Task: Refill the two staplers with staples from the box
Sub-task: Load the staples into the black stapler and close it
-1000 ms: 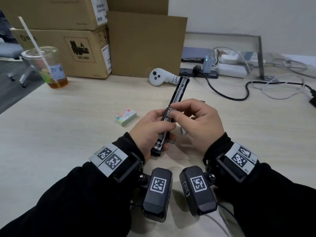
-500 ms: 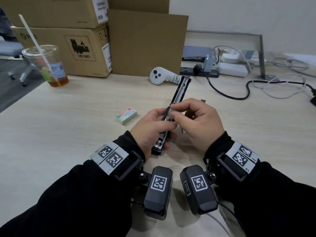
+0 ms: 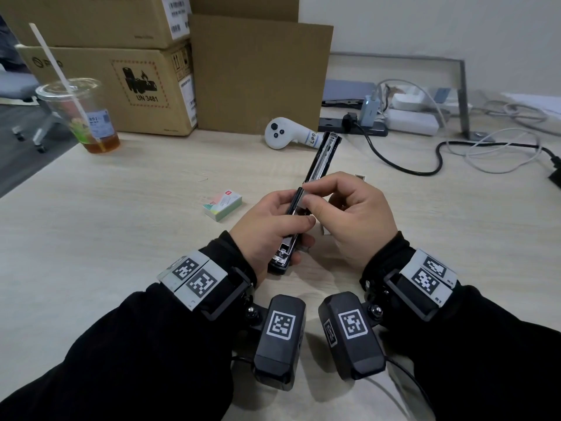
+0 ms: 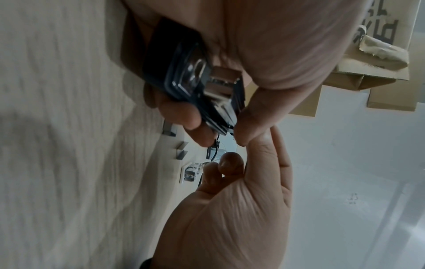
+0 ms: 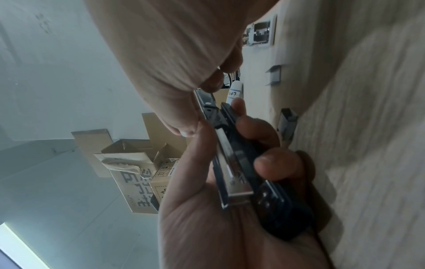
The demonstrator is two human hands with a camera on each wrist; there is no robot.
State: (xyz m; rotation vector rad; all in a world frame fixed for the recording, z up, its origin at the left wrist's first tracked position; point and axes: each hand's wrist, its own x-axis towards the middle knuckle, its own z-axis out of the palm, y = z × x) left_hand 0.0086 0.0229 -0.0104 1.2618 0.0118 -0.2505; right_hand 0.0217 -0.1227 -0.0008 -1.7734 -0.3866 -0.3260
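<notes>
The left hand [image 3: 267, 229] grips the opened stapler [image 3: 318, 165] above the worktop's [image 3: 121, 238] near edge; the right hand [image 3: 352, 217] pinches a staple strip [image 3: 305, 201] at its channel.

left hand [image 3: 267, 229] grips opened stapler [image 3: 318, 165] | right hand [image 3: 349, 214] pinches staple strip [image 3: 305, 198] | staple box [image 3: 223, 205] left

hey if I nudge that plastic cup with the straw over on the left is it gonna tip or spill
Possibly. The plastic cup is tall, and only a shallow layer of amber drink sits at its bottom, so it is probably light and easy to shove or topple. The straw leans out above the rim, so catching it could lever the cup over. It looks lidded, which may limit spilling.
</notes>
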